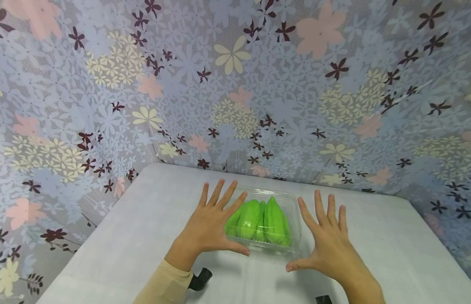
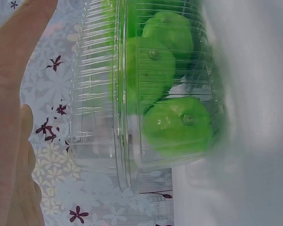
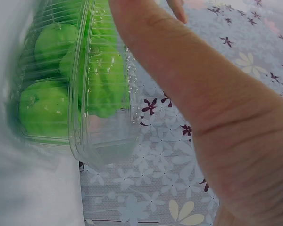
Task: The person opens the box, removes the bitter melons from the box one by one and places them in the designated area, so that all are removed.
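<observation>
A clear plastic clamshell box [image 1: 292, 204] sits on the white table, its lid down. Inside lie several smooth, long green vegetables [image 1: 273, 221], pointed at the far end; their exact kind I cannot tell. My left hand [image 1: 207, 228] is spread over the box's left side and hides part of it. Beyond the right side my right hand [image 1: 330, 249] is spread too, fingers straight and thumb out. Neither hand holds anything. In the left wrist view, stem ends show on the green vegetables [image 2: 178, 123] through the ribbed wall.
A white cloth [image 1: 144, 236] covers the table. Behind and beside it hangs flower-patterned fabric [image 1: 190, 84]. Black wrist devices [image 1: 200, 278] show below the hands, one at each wrist. A beige sleeve [image 1: 165, 283] covers the left forearm.
</observation>
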A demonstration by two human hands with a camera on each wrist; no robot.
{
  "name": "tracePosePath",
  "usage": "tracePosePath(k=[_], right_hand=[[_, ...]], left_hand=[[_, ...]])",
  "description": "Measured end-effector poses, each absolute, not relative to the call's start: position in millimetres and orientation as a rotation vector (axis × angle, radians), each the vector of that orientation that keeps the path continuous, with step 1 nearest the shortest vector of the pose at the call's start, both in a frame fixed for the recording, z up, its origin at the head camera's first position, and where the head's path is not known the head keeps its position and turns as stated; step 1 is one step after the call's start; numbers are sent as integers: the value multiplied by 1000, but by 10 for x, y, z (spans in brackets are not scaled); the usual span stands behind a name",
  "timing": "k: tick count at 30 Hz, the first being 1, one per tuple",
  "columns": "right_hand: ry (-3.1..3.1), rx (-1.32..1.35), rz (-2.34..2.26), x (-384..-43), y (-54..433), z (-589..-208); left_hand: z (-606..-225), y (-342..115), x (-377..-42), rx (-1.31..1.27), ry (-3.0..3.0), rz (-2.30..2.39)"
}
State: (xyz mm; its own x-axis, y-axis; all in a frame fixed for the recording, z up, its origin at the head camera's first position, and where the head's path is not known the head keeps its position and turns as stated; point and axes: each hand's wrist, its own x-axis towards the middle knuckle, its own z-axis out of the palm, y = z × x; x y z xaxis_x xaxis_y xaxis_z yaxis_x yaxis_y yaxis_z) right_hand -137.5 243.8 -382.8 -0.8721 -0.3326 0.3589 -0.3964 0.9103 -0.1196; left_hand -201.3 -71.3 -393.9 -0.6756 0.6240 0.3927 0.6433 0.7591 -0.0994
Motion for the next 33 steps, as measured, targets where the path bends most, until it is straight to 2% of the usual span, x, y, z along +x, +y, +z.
tracePosePath(k=[6, 13, 23, 33], right_hand=[[-2753, 543, 311, -1375, 2431, -3820], [-2844, 506, 643, -1396, 2472, -3902], [-2913, 375, 1209, -1525, 2610, -4280], [-2899, 303, 1304, -1619, 2517, -4502]], left_hand=[[-3968, -725, -2033, -979, -2556, -104], [-4054, -803, -2082, -914, -2838, -332], [-4216, -925, -2174, -814, -3060, -765], [-4437, -929, -2239, -713, -3049, -1256]])
